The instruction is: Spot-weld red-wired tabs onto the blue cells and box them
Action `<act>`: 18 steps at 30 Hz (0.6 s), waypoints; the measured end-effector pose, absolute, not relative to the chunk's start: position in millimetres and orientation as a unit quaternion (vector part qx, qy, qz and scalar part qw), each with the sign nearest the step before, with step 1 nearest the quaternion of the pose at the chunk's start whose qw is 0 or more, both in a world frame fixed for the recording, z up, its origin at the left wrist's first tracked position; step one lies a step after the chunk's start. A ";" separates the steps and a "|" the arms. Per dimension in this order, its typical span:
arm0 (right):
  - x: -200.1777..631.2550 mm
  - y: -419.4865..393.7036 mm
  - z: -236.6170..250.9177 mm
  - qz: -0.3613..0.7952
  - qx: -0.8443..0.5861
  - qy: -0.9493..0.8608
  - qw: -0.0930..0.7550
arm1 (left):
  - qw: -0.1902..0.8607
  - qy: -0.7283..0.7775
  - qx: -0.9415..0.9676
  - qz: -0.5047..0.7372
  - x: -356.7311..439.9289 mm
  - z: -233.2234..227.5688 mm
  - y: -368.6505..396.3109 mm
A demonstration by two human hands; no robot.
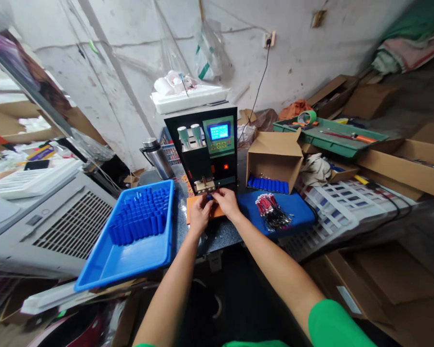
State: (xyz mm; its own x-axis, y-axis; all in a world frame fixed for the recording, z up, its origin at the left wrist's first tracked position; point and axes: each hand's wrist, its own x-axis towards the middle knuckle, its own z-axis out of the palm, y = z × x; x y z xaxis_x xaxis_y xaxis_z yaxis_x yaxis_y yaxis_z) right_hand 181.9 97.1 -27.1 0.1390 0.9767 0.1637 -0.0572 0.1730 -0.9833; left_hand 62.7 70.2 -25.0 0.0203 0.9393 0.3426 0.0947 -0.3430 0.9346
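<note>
A small blue cell (210, 197) is pinched between the left hand (200, 214) and right hand (227, 203), fingers closed on it, just under the black machine (206, 149); blue tray (123, 260) lies left of the hands.

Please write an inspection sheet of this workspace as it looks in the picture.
Surface: dark speckled bench, crowded.
Job's things: both hands hold a small blue cell under the tips of the black machine; orange pad below.
Clutter: blue tray of blue cells; cardboard box with more cells; bundle of wires on a blue mat.
Grips: left hand and right hand pinch the cell.
Cables: black cord to a wall socket.
Surroundings: green tray, metal flask, cartons.
</note>
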 end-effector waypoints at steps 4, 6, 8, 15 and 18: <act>180.6 97.7 -29.4 0.408 -0.492 -0.512 0.575 | 0.385 0.437 0.599 0.549 63.2 -24.1 67.6; 179.8 97.5 -28.8 0.396 -0.495 -0.519 0.573 | 0.384 0.438 0.598 0.551 63.1 -24.3 67.2; 179.2 97.0 -27.4 0.389 -0.499 -0.522 0.572 | 0.380 0.436 0.599 0.554 63.0 -24.4 67.2; 179.2 93.2 -17.3 0.388 -0.517 -0.520 0.559 | 0.365 0.431 0.604 0.562 64.2 -22.7 66.8; 179.8 91.3 -13.1 0.387 -0.522 -0.522 0.553 | 0.360 0.429 0.608 0.563 64.7 -22.7 66.5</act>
